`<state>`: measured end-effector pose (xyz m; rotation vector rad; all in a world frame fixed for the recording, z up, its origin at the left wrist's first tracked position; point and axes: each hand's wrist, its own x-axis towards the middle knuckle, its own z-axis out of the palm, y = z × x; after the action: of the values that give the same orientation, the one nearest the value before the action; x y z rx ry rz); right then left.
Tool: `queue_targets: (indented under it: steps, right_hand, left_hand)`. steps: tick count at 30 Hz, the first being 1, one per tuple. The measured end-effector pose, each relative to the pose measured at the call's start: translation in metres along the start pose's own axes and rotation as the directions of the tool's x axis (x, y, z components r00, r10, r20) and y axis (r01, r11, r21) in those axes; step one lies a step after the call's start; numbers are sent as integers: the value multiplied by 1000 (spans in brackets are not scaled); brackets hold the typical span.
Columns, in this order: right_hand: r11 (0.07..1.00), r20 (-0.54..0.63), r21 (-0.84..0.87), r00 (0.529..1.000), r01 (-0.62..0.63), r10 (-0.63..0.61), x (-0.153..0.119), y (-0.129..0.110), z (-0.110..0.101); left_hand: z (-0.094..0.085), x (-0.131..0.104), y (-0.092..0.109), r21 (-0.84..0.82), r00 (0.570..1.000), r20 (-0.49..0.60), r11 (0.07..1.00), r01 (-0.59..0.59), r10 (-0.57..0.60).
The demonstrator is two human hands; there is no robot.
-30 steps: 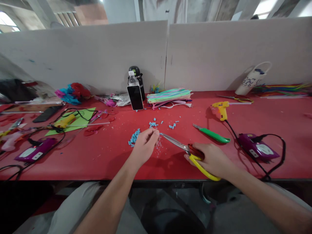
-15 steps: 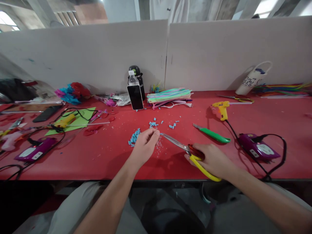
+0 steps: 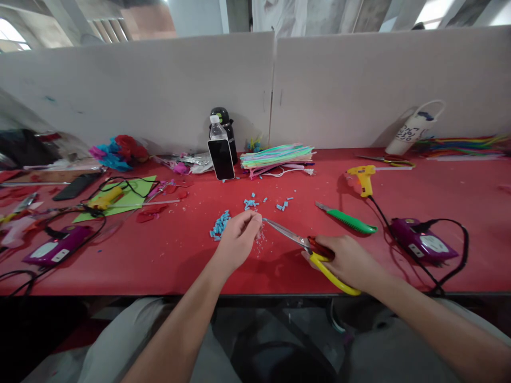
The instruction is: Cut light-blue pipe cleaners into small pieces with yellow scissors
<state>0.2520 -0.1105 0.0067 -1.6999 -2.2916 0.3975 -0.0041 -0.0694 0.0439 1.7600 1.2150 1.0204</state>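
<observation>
My right hand (image 3: 343,261) grips the yellow and red handles of a pair of scissors (image 3: 288,234). The blades point left, their tips close to the fingertips of my left hand (image 3: 240,236). My left thumb and forefinger are pinched together; a tiny bit of blue shows beside them at the blade tips, too small to make out clearly. Left of that hand lies a pile of short blue pieces (image 3: 219,225). Beyond the fingertips are more blue pieces (image 3: 250,203), with a few others (image 3: 282,206) to the right. Small pale shreds are scattered below the fingertips.
A green cutter (image 3: 351,221) lies to the right, near a yellow glue gun (image 3: 364,178) and a purple power socket (image 3: 423,242). Pastel pipe cleaners (image 3: 277,158) lie at the back beside a phone (image 3: 221,159) leaning on bottles. Another glue gun (image 3: 107,198) rests on green paper.
</observation>
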Motion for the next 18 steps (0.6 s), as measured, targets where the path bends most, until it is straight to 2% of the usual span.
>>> queue_targets:
  steps: [8, 18]
  right_hand:
    - [1000, -21, -10, 1000, -22, 22, 1, -3, -2]
    - [999, 2, 45, 1000, 15, -15, 0, -8, -7]
  left_hand:
    - [0, 0, 1, -7, 1000, 8, 1000, 8, -8]
    - [-1, 1, 0, -28, 1000, -13, 999, 23, -23]
